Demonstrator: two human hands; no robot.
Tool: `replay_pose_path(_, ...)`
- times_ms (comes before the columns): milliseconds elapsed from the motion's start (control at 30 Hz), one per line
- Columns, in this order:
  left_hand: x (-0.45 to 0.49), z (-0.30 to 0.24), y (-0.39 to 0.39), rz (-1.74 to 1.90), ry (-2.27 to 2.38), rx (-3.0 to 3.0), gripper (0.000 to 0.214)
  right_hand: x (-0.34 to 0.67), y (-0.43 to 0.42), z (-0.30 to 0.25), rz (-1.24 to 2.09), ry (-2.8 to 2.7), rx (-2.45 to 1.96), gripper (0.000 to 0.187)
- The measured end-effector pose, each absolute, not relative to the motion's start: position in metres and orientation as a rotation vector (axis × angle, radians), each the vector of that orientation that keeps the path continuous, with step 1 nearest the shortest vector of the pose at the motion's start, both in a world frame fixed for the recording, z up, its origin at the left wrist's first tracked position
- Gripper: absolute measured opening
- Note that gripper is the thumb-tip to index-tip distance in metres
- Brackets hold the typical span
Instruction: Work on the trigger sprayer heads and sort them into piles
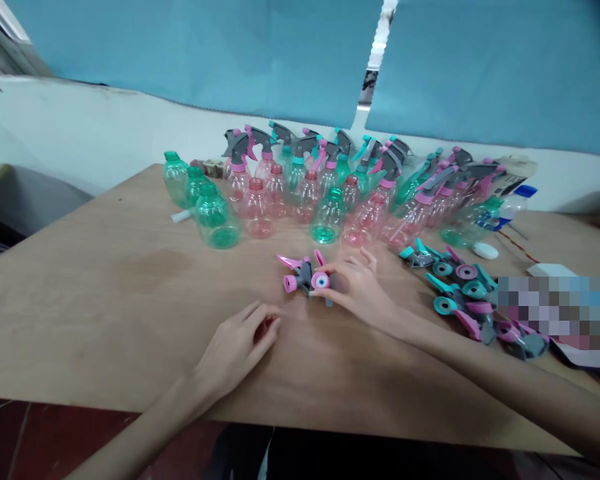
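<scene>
My right hand (355, 287) has its thumb and fingers closed around a pink and grey spray head (321, 281), whose round collar faces me. Right beside it, on the left, lies a second pink and grey trigger sprayer (291, 283); the two overlap in view. My left hand (243, 340) rests low over the table, nearer to me, fingers loosely curved with a gap between thumb and forefinger. Nothing shows in that gap. Behind the hands stand a green open bottle (329, 217) and a pink open bottle (257, 210).
Several bottles fitted with sprayers (237, 163) stand at the back of the wooden table (105, 300). To the right lie several loose spray heads (467, 293), a white oval object (485, 251) and a blue-capped bottle (517, 203). Green bottles (217, 217) stand at the left.
</scene>
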State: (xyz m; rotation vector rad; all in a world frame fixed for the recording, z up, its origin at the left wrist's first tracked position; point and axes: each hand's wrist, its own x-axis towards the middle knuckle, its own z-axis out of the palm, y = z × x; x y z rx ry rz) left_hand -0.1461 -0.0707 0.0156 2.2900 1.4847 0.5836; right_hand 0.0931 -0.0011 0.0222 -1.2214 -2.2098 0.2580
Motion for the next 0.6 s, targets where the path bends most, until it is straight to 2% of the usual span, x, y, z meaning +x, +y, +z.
replay_pose_path(400,-0.13,0.019,-0.059,0.479,1.409,2.226,0.016,0.075,-0.018,0.02,0.259,-2.301,-1.159,0.028)
replay_pose_path(600,-0.126,0.018,-0.049,0.433,1.416,2.286,0.016,0.066,-0.012,0.001,0.113,-2.313,-1.067,0.032)
